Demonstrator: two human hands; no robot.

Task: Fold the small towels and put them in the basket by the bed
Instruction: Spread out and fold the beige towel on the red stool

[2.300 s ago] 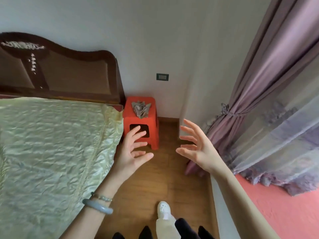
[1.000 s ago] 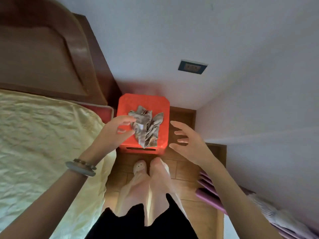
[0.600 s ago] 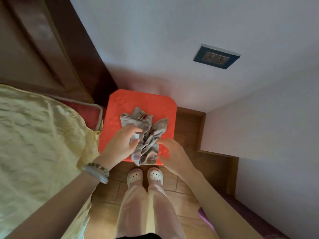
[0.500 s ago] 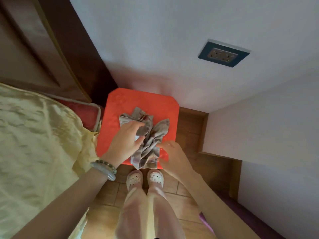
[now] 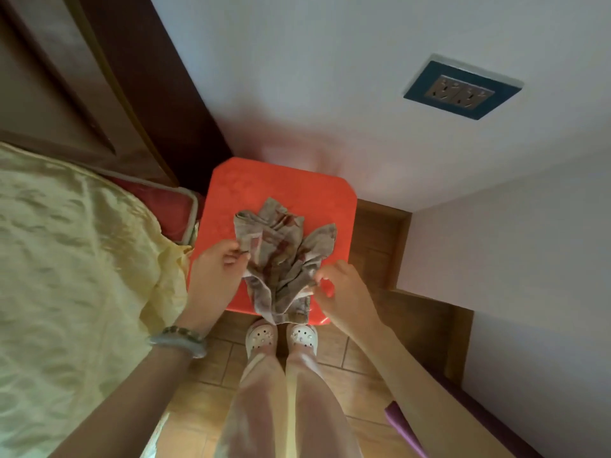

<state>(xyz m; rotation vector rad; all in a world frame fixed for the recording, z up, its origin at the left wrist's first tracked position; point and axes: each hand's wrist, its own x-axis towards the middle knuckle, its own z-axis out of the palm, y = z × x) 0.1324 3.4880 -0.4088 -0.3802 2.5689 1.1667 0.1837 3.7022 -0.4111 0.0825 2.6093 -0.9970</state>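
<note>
Grey crumpled towel [image 5: 281, 259] lies on the red stool [image 5: 264, 186], between the two hands. Left hand [image 5: 215, 276] pinches its left edge with closed fingers, and right hand [image 5: 344, 292] pinches its right edge. Yellow bed cover [image 5: 72, 276] is just beside the left hand.
</note>
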